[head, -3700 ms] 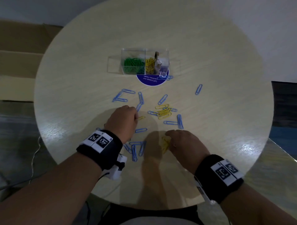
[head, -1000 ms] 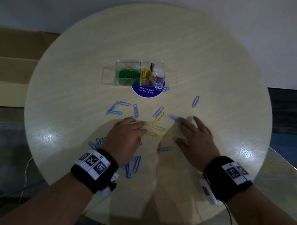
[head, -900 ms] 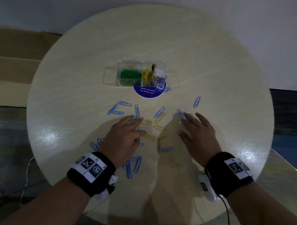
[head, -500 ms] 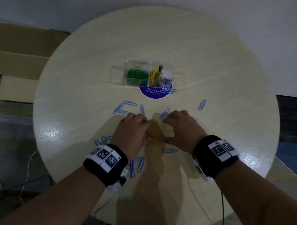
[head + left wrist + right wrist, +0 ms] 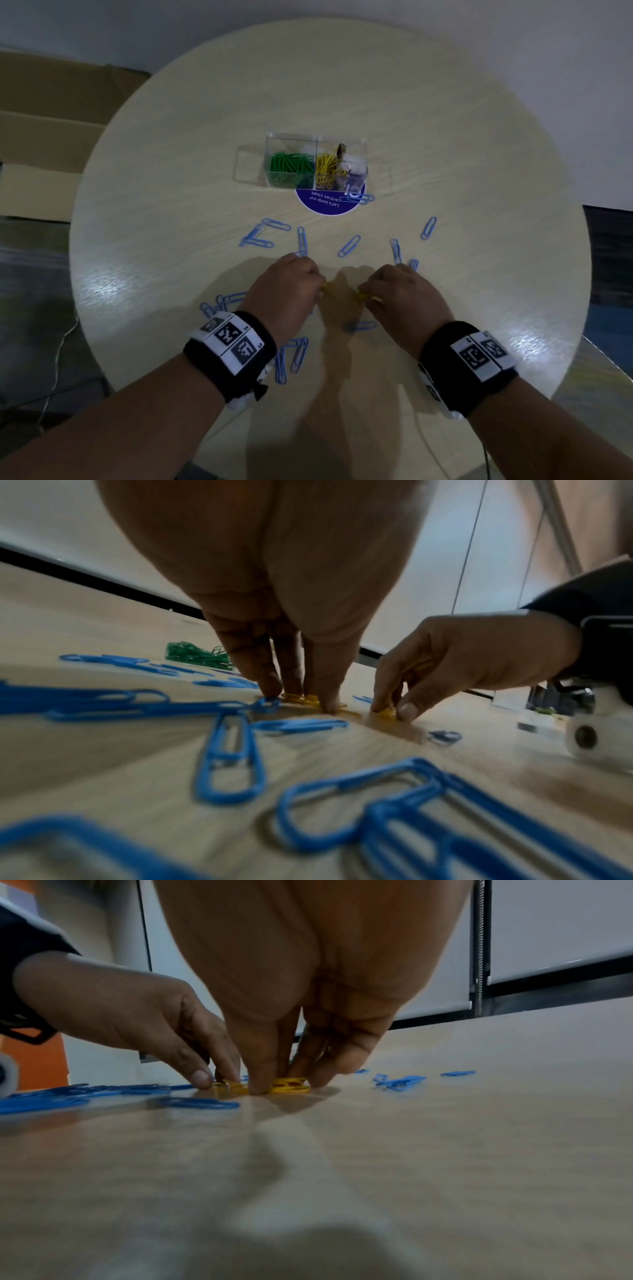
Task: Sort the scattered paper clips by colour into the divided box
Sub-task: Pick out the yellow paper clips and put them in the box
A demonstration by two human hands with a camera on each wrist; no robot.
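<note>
Both hands are down at the middle of the round table. My left hand has its fingertips gathered on a small bunch of yellow paper clips. Close to its right, my right hand pinches another bunch of yellow clips between thumb and fingers against the tabletop. The clear divided box stands farther back, with green clips in its left compartment and yellow clips in the middle one. Several blue clips lie scattered around both hands.
A round blue sticker lies under the box's front edge, with a blue clip on it. More blue clips lie beside my left wrist. Cardboard sits beyond the table's left edge.
A second ago both hands lay flat with spread fingers, sweeping the yellow clips inward. They met at the middle and now sit slightly apart, fingers curled down on the gathered yellow clips.
</note>
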